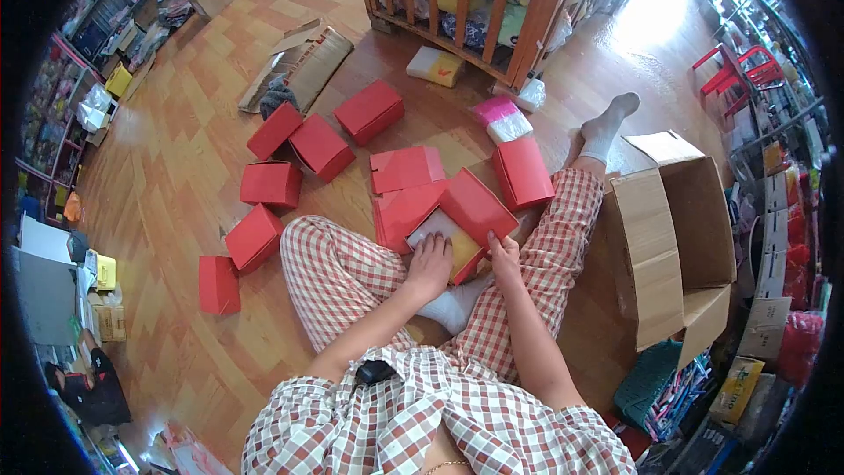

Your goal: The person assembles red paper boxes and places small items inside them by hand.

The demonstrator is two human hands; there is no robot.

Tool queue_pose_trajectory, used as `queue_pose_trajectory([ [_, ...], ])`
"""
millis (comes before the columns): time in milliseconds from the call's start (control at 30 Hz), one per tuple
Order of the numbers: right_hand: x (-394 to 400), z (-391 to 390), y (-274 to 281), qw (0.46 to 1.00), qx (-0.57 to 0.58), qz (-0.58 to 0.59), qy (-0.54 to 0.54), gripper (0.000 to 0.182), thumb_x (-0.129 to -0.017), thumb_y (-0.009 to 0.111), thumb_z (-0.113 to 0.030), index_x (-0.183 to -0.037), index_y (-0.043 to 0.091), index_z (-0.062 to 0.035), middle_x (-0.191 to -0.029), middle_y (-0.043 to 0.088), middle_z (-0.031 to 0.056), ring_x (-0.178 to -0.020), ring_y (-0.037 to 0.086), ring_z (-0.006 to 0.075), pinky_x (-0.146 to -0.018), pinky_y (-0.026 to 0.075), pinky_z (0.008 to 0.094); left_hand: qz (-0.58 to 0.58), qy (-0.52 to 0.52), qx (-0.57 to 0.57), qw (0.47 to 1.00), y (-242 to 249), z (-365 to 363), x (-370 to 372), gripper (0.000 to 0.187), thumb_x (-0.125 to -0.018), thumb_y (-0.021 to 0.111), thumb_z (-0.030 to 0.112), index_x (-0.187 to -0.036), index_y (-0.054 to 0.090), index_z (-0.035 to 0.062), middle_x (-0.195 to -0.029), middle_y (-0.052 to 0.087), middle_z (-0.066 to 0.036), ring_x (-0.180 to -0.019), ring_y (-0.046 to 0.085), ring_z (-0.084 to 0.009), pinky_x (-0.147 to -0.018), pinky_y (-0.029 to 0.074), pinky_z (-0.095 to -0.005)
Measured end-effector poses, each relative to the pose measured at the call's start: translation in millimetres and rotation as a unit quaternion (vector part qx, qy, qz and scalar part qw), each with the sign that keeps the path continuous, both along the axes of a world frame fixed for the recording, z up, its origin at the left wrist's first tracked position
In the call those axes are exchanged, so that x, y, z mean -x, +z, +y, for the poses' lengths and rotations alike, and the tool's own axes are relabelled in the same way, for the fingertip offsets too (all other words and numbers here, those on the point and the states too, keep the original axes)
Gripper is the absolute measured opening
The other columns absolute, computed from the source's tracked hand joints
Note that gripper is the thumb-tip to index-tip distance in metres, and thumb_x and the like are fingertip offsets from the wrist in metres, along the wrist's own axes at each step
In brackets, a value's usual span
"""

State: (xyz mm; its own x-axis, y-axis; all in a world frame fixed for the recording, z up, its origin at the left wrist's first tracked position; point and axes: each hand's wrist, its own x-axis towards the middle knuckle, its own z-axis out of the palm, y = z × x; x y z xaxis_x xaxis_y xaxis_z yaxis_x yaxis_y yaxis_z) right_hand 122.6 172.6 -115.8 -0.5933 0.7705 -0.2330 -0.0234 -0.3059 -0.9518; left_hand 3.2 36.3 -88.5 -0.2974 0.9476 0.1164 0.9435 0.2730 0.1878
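In the head view an open red cardboard box [475, 207] sits between my legs, its lid raised. Inside lies a clear-wrapped packet, white and yellow [463, 252]. My left hand [431, 266] rests on the packet with fingers stretched out. At the lid's lower right corner, my right hand [505, 259] pinches the red cardboard between thumb and fingers. A flat, unfolded red box [407, 171] lies just beyond the open one, partly under it. Another red box [522, 173] stands to the right, against my lower leg.
Several closed red boxes [323, 148] form a loose arc on the wooden floor at the left. An open brown carton [649, 251] stands right of my leg. Ahead are a wooden crib [519, 22] of plush toys, a flattened carton [303, 66] and wrapped packets [435, 66].
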Motion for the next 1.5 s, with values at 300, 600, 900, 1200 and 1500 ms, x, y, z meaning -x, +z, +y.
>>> queue_pose_trajectory([
  [300, -35.4, 15.8, 29.9, 0.996, 0.015, 0.065, -0.060, 0.027, -0.095, 0.055, -0.020, -0.111, 0.063, 0.0009, -0.109, 0.065, 0.0044, -0.096, 0.059, 0.0106, -0.087, 0.045, 0.0278, -0.433, 0.091, -0.231, 0.866, 76.8, -37.1, 62.0, 0.038, -0.090, 0.058, 0.021, -0.124, 0.051, 0.0072, -0.120, 0.054, -0.016, -0.109, 0.055, -0.0264, -0.094, 0.043, -0.0356],
  [600, -33.9, 1.7, 61.7, 0.998, 0.000, 0.037, 0.056, 0.029, -0.095, 0.054, -0.020, -0.113, 0.062, 0.0015, -0.106, 0.065, 0.0017, -0.094, 0.058, 0.0079, -0.084, 0.045, 0.0258, -0.844, 0.131, -0.015, 0.521, 51.1, -41.5, 32.9, 0.060, -0.096, 0.052, 0.025, -0.146, 0.022, 0.0136, -0.144, 0.033, -0.010, -0.128, 0.038, -0.0189, -0.105, 0.035, -0.0332],
  [900, -42.9, -9.1, 59.7, 0.992, 0.078, 0.058, 0.085, 0.046, -0.091, 0.056, -0.015, -0.132, 0.045, 0.0013, -0.128, 0.054, 0.0086, -0.117, 0.050, 0.0166, -0.100, 0.039, 0.0320, -0.871, 0.194, -0.046, 0.448, 13.5, -41.9, 24.4, 0.055, -0.084, 0.063, 0.011, -0.133, 0.039, 0.0094, -0.123, 0.054, -0.009, -0.110, 0.056, -0.0208, -0.090, 0.050, -0.0375],
  [1200, -47.1, -12.9, 68.4, 0.991, 0.036, 0.033, 0.127, 0.073, -0.066, 0.074, 0.003, -0.132, 0.042, -0.0043, -0.126, 0.053, 0.0085, -0.118, 0.050, 0.0195, -0.100, 0.039, 0.0330, -0.806, 0.250, -0.109, 0.526, -16.4, -40.5, 6.0, 0.057, -0.084, 0.064, 0.013, -0.135, 0.038, 0.0066, -0.132, 0.047, -0.011, -0.117, 0.050, -0.0229, -0.095, 0.045, -0.0343],
  [1500, -46.0, -14.2, 57.2, 0.983, -0.068, -0.063, 0.157, 0.048, -0.071, 0.070, 0.008, -0.115, 0.055, -0.0036, -0.116, 0.057, 0.0044, -0.109, 0.053, 0.0150, -0.094, 0.046, 0.0324, -0.708, 0.055, -0.232, 0.665, -1.4, -31.8, 21.8, 0.042, -0.079, 0.062, -0.008, -0.116, 0.055, 0.0097, -0.127, 0.051, -0.009, -0.116, 0.050, -0.0174, -0.098, 0.040, -0.0317],
])
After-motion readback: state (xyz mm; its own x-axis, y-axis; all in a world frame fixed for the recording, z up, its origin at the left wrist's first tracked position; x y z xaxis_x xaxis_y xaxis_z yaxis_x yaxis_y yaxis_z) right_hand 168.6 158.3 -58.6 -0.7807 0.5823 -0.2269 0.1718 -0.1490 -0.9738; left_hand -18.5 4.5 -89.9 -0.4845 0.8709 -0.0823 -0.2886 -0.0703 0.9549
